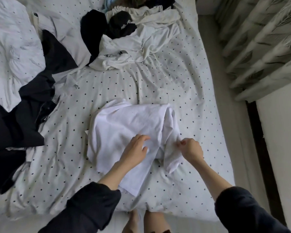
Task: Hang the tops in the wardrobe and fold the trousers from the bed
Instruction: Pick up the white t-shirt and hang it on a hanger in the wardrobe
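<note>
We record a bed (183,78) under a white sheet with dark dots, filling most of the view. Left of the bed's middle, a dark garment (23,118) sprawls toward the near edge. At the far end of the bed, a mixed pile of black and white clothes (133,36) lies heaped. Near the bed's front edge, a white garment (124,125) lies partly folded and flat. On its near part we note our left hand (135,149), fingers loosely spread, pressing the cloth. Just right, our right hand (190,148) pinches a fold at the white garment's right edge. Dark sleeves (91,207) cover both forearms.
</note>
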The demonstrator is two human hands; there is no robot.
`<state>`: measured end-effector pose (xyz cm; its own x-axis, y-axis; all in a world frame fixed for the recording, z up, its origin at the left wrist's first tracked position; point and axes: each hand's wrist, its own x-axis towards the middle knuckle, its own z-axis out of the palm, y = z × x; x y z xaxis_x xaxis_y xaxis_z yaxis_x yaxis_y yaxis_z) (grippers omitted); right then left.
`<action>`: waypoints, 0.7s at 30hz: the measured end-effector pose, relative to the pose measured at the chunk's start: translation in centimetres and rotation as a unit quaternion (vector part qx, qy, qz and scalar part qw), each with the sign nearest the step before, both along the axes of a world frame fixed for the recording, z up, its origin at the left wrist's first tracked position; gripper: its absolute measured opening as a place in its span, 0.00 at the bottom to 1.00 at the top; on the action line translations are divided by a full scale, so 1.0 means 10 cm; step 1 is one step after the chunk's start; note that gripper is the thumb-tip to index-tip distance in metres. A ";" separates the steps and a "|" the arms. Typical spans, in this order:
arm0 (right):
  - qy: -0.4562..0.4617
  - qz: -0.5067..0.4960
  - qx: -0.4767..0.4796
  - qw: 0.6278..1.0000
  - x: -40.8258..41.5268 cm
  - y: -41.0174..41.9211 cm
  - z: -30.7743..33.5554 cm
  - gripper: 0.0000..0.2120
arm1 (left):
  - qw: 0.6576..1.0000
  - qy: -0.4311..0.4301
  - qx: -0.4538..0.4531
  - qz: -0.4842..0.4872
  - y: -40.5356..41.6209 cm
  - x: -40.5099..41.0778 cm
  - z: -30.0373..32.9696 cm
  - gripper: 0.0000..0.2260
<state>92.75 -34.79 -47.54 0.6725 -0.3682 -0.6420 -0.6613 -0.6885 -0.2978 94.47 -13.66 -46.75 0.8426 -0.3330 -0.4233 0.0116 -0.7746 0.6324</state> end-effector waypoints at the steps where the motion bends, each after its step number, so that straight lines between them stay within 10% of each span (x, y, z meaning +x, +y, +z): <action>1: -0.010 -0.059 0.079 0.995 0.04 -0.09 0.05 0.10 | 0.999 0.016 -0.009 -0.031 -0.09 -0.03 -0.01 0.17; 5: -0.054 -0.303 0.335 0.891 0.29 -0.49 0.41 0.06 | 0.980 0.152 -0.117 -0.055 -0.47 -0.03 0.09 0.28; 9: -0.131 -0.397 0.384 0.823 0.50 -0.81 0.53 0.04 | 0.990 0.090 -0.105 -0.039 -0.73 0.16 0.09 0.29; 14: -0.159 -0.270 0.168 0.935 0.10 -0.77 0.33 0.13 | 0.985 -0.018 0.068 -0.155 -0.59 0.22 -0.10 0.22; 21: 0.013 -0.306 0.223 0.925 -0.44 -0.27 -0.11 0.11 | 0.930 -0.073 0.260 -0.248 -0.31 -0.32 -0.33 0.25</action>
